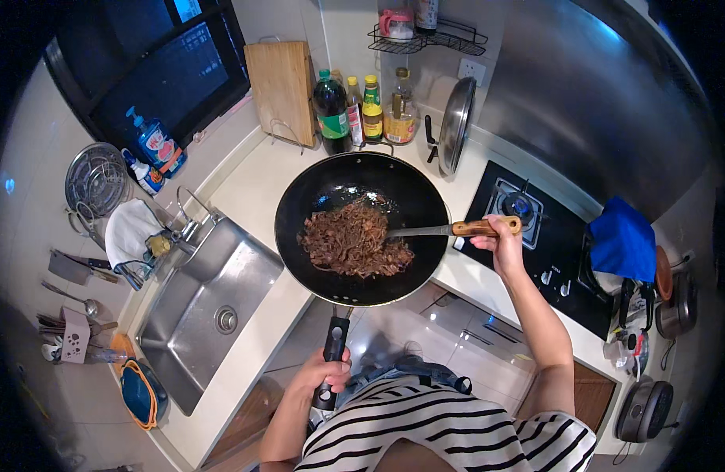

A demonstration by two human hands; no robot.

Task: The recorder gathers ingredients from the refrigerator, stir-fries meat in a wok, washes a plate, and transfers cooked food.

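My left hand grips the black handle of a large dark wok. The wok is over the counter corner, between the sink and the stove. Brown shredded food, perhaps meat, lies heaped in it. In my right hand is a spatula with a wooden handle. Its metal shaft reaches leftward into the wok, and its blade is hidden in the food. A small loop handle sits on the wok's far rim.
A steel sink is on the left, a black gas stove on the right. Sauce bottles, a wooden cutting board and an upright pan lid stand behind the wok. A blue cloth hangs beyond the stove.
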